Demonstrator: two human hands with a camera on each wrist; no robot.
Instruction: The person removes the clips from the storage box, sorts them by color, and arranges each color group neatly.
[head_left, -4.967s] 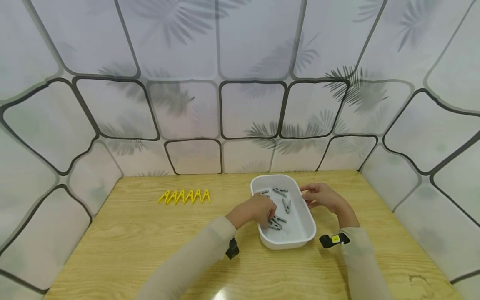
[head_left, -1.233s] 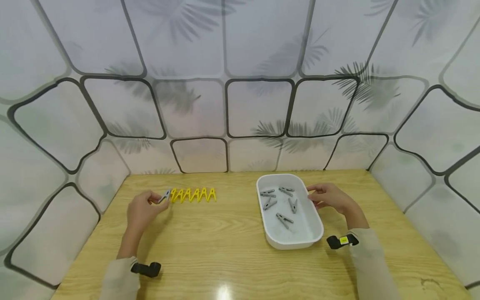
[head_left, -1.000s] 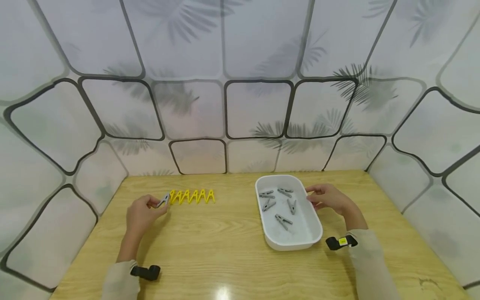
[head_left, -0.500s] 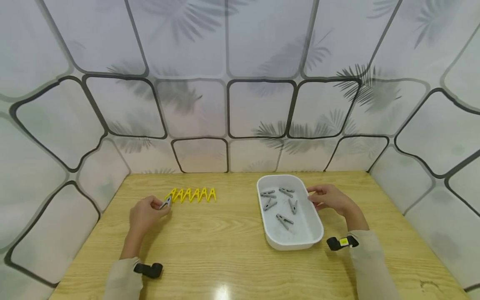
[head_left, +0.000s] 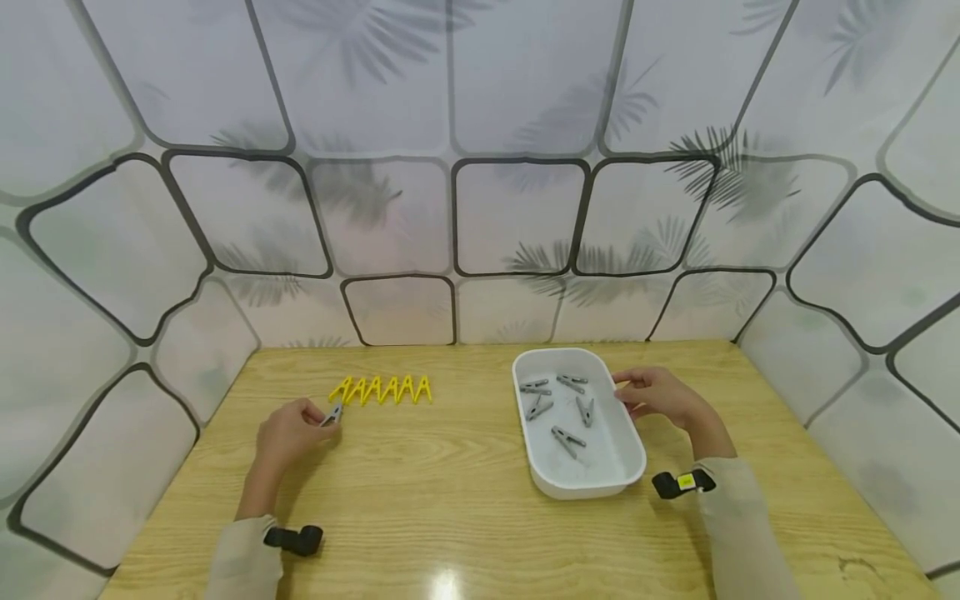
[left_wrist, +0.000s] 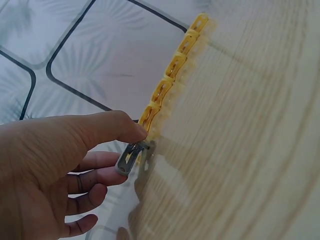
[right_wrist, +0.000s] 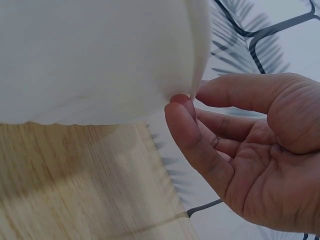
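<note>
My left hand [head_left: 288,429] pinches a grey clothespin [head_left: 333,413] between thumb and fingers, just in front of the left end of a zigzag row of yellow clothespins [head_left: 392,390]. In the left wrist view the grey clothespin [left_wrist: 131,157] lies close over the table, in line with the near end of the yellow row [left_wrist: 175,66]. At the right, my right hand [head_left: 660,396] grips the side of a white plastic tub [head_left: 588,492]; the right wrist view shows thumb and fingers [right_wrist: 187,132] at its edge. Several grey clothespins [head_left: 567,442] lie scattered inside the tub.
The wooden table [head_left: 420,500] meets a patterned wall covering [head_left: 517,217] behind the yellow row and the tub, with similar panels on both sides. A black wrist camera [head_left: 294,540] is strapped over the left sleeve, another [head_left: 682,483] over the right.
My left hand has brought a grey clothespin from the tub to the left end of the yellow row, then shifted slightly toward me. My right hand stays at the tub.
</note>
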